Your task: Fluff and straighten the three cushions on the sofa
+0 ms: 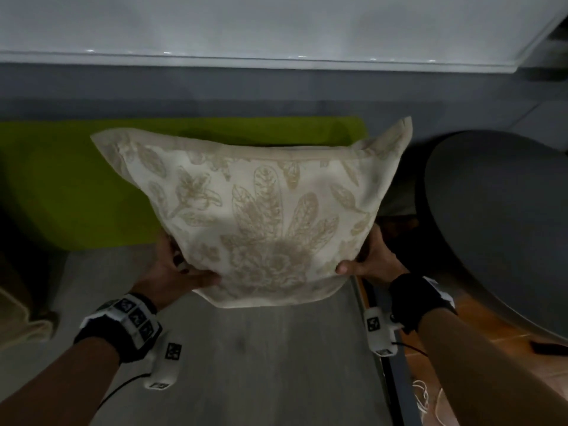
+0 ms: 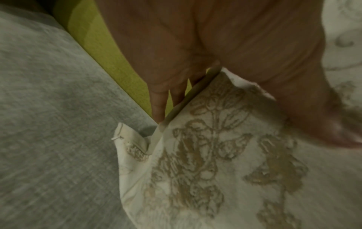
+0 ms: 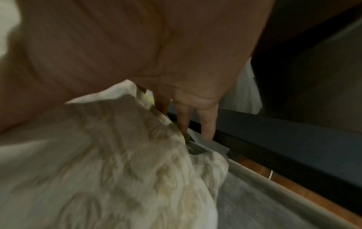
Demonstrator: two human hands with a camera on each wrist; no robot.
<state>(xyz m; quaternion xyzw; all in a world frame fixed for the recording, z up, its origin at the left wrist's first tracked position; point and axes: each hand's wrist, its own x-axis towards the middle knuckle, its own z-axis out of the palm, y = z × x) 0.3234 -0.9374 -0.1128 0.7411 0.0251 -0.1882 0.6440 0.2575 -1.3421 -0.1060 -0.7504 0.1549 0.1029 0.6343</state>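
A cream cushion (image 1: 258, 210) with a tan leaf print is held upright above the grey sofa seat (image 1: 261, 358). My left hand (image 1: 181, 269) grips its lower left side, thumb on the front and fingers behind. My right hand (image 1: 365, 259) grips the lower right side the same way. The left wrist view shows the printed cushion (image 2: 225, 162) under my thumb, with fingers (image 2: 158, 106) reaching behind its edge. In the right wrist view the cushion (image 3: 117, 170) is blurred under my palm. A lime green cushion (image 1: 80, 179) leans against the sofa back behind it.
A dark grey rounded armrest or chair (image 1: 504, 229) stands to the right. Brown floor (image 1: 479, 339) with a white cord (image 1: 425, 398) shows beyond the sofa's right edge. Another cream fabric piece (image 1: 18, 315) lies at the far left. A grey wall with a white panel (image 1: 276, 26) rises behind.
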